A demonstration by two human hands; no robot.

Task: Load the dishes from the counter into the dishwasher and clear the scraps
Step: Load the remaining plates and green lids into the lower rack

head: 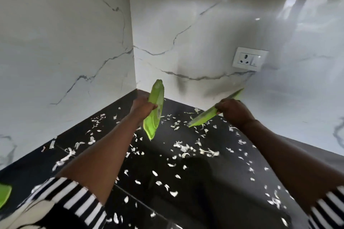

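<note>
My left hand (142, 107) grips a bright green plate (154, 117) by its rim, holding it nearly on edge above the black counter (204, 182). A second green plate (206, 115) is tilted steeply in my right hand (232, 110), its lower edge close to the counter. Several white vegetable scraps (188, 149) lie scattered over the counter under and around both plates. The two plates are apart, about a hand's width between them.
White marble-look walls meet in a corner (135, 61) behind the counter. A white wall socket (248, 59) sits on the right wall. Part of another green plate (4, 194) shows at the left frame edge.
</note>
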